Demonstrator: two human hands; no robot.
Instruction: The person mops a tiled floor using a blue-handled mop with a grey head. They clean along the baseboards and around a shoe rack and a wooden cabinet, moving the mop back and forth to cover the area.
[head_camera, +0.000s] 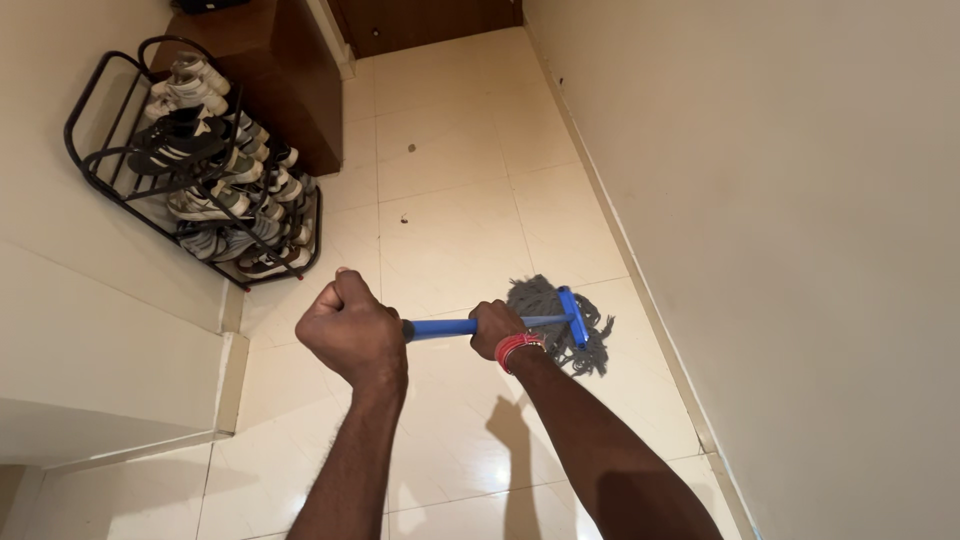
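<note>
My left hand (350, 330) and right hand (497, 327) are both fisted around the blue mop handle (440, 328); its grey string mop head (560, 320) rests on the tiled floor (450, 200) just beyond my right hand, near the wall (780, 200).

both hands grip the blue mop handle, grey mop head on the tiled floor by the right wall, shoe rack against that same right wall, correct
Not quite: the shoe rack stands against the left wall, as the head view shows. The rest holds: left hand and right hand grip the blue mop handle, grey mop head on the tiled floor by the right wall.
</note>
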